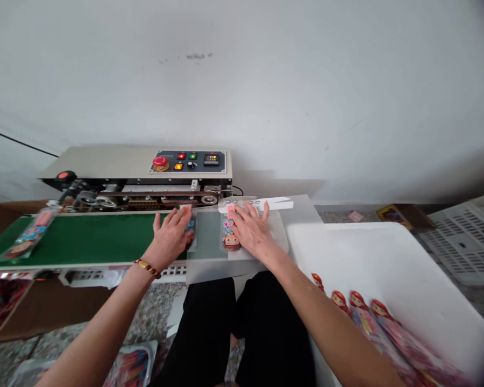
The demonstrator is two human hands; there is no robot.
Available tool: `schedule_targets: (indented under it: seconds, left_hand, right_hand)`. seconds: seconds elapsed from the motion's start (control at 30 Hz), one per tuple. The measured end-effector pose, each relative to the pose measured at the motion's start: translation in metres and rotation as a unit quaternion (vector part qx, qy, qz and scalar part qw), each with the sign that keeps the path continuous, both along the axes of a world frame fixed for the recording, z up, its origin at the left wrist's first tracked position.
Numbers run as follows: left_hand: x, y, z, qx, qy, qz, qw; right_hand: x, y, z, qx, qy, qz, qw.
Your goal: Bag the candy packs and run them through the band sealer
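Observation:
My left hand (170, 235) lies palm down at the right end of the green conveyor belt (105, 236). Its fingers are stretched out over a clear packet (191, 232) with a cartoon figure, mostly hidden under them. To the right, my right hand (253, 230) rests with spread fingers on the edge of another clear packet (230, 241), which shows a brown-haired cartoon head and pink lettering. This packet lies flat on a translucent sheet (210, 266) before the inlet of the band sealing machine (137, 164). A third packet (32, 234) lies at the belt's left end.
A white foam box (347, 236) at right holds several red-haired figure packets (358, 306). White crates (460, 242) stand farther right. Below the belt are a cardboard box (52, 312) and a clear tub (151, 352) of colourful items. A wall rises behind the machine.

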State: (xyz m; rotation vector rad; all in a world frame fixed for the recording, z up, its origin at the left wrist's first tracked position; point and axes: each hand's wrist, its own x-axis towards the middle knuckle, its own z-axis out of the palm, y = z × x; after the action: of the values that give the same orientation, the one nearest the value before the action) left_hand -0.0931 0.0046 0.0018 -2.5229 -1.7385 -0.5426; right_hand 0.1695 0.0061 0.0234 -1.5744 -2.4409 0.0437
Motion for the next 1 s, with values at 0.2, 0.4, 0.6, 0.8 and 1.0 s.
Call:
schedule_targets:
  seconds: [0.2,0.4,0.6,0.8,1.0]
  left_hand:
    - [0.085,-0.007,0.006,-0.033,-0.035,-0.13,0.99]
    - [0.079,-0.004,-0.001,-0.055,-0.016,-0.094,0.994]
    - [-0.005,0.0,-0.001,-0.071,-0.006,-0.078,0.994]
    - [0.017,-0.005,0.008,0.013,-0.023,-0.017,1.0]
    - [0.102,-0.006,0.008,-0.043,-0.018,-0.121,0.992]
  right_hand:
    - [0.006,0.0,0.005,-0.009,-0.001,-0.019,1.0]
    - [0.053,-0.01,0.003,-0.005,-0.012,-0.055,0.998]
    - [0.021,-0.012,-0.007,-0.01,0.013,-0.037,0.999]
    - [-0.025,-0.002,-0.007,0.006,0.059,-0.043,0.997]
    - [0.014,-0.009,-0.003,-0.001,0.056,-0.086,0.995]
